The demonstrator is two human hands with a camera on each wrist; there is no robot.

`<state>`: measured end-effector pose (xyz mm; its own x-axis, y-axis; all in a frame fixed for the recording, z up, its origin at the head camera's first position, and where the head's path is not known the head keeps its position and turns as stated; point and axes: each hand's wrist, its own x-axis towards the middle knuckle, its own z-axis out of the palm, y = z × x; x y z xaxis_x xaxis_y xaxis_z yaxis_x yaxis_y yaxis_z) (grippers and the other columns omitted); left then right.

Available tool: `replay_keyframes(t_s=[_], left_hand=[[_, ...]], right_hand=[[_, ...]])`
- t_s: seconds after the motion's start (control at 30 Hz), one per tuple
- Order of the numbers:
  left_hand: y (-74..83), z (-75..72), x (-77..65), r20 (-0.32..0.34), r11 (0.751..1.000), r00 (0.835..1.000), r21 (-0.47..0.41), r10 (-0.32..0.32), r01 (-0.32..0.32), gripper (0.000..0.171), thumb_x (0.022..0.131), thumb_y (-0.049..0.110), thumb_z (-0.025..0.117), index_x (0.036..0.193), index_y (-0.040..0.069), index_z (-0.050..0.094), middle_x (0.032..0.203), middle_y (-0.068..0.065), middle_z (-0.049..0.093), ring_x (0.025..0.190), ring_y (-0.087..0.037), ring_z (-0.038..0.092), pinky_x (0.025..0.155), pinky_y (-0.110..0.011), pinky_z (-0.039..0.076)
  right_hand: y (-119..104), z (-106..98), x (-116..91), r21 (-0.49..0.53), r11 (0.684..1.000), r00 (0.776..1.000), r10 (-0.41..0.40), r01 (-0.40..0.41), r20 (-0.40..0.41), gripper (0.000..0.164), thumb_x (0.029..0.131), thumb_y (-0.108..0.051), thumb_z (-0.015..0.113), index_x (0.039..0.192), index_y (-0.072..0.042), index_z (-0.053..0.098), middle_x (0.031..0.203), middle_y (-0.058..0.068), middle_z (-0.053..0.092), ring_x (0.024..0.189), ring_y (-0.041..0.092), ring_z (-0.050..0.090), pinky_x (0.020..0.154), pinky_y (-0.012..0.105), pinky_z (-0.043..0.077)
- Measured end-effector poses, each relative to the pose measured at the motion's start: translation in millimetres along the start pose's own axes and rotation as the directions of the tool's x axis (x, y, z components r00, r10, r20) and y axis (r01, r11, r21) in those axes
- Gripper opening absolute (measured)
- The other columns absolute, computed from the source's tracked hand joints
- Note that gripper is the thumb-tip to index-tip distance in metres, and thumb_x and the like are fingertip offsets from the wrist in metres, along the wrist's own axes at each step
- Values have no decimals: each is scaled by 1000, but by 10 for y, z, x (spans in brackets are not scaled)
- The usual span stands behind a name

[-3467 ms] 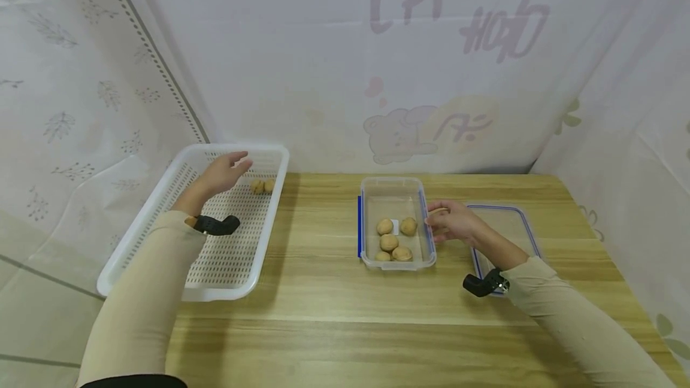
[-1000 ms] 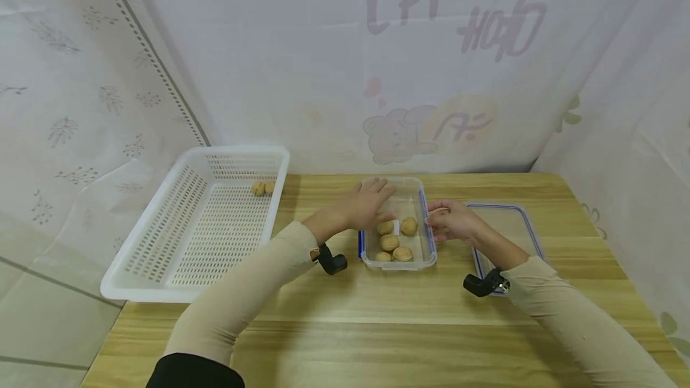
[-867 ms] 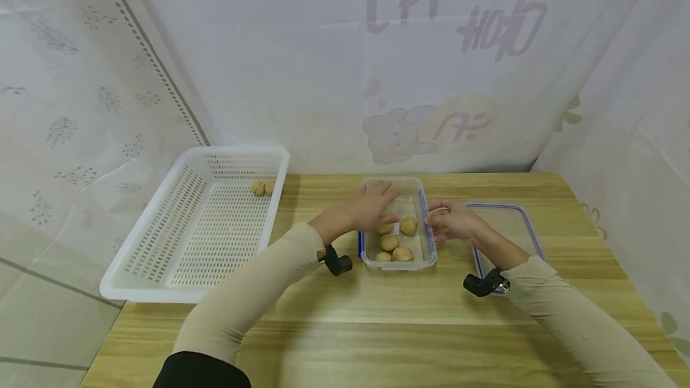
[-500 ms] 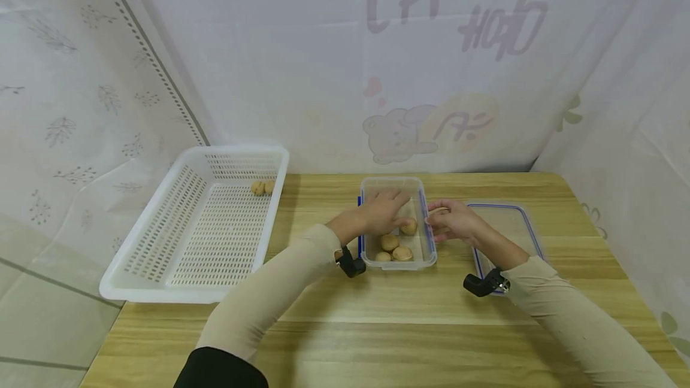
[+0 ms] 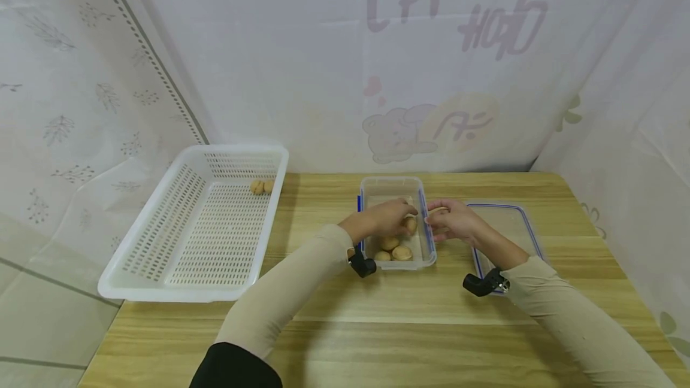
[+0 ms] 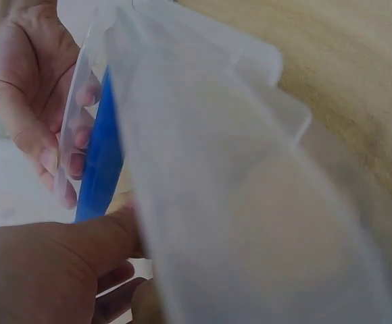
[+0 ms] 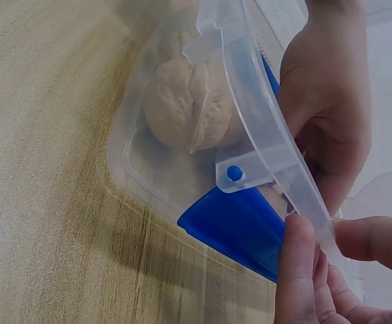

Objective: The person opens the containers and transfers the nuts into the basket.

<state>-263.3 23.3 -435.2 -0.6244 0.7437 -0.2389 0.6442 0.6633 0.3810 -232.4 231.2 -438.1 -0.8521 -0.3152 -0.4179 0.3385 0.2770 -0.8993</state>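
Several tan walnuts (image 5: 402, 253) — inside a clear box (image 5: 399, 266).

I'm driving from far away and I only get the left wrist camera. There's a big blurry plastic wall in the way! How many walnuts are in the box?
Observer: The head view shows at least four walnuts in the clear box; a hand covers part of it, so there could be more.
Child: Ooh! And where's the lid? I can't see one at all.
Observer: The blue-edged lid lies on the table, partly under the right forearm.
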Motion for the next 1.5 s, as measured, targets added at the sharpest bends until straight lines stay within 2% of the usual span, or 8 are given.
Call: replay_keyframes(t_s=[0.17,0.43,0.7,1.07,1.27,1.5], left_hand=[[-22,7,6,19,1000,1000,-25,-8,8,52,97,19,72,143,3,56,134,-11,62,119,-21,59,104,-28,46],[-42,6,28,21,995,1000,-98,-13,15,45,101,15,66,143,3,56,139,-10,62,127,-22,58,107,-29,45],[-18,-25,10,23,990,999,-138,-24,27,42,102,14,64,142,2,57,133,-10,64,122,-22,59,104,-29,47],[-16,-67,-5,-14,983,1000,-185,-17,14,39,100,5,63,139,1,58,136,-12,62,126,-23,58,106,-30,46],[-15,-128,-26,-34,976,999,-216,-5,-3,37,101,5,62,138,2,58,137,-13,61,129,-24,56,109,-31,45],[-29,-263,-40,-49,968,998,-249,27,-38,35,100,5,64,135,0,59,133,-14,62,125,-25,58,104,-28,48]], right_hand=[[-8,8,-6,-1,1000,1000,-2,2,1,52,99,-4,61,143,11,37,100,7,63,88,15,63,76,34,62],[-15,9,-6,-6,1000,1000,1,-1,-5,51,98,-5,61,141,10,38,98,5,63,86,15,63,76,34,62],[-11,8,-3,5,1000,1000,5,-5,-8,50,98,-5,61,141,10,39,98,5,63,86,15,64,76,34,62],[-12,8,-7,6,1000,1000,3,-3,-9,51,98,-4,61,141,10,39,98,6,63,86,15,63,75,34,62],[-14,2,-10,1,1000,1000,-1,1,-8,53,98,-4,61,143,10,38,98,5,64,87,14,63,75,34,62],[-11,0,7,5,1000,1000,12,-12,-11,51,99,-4,61,142,10,39,100,5,64,87,15,63,74,32,61]])
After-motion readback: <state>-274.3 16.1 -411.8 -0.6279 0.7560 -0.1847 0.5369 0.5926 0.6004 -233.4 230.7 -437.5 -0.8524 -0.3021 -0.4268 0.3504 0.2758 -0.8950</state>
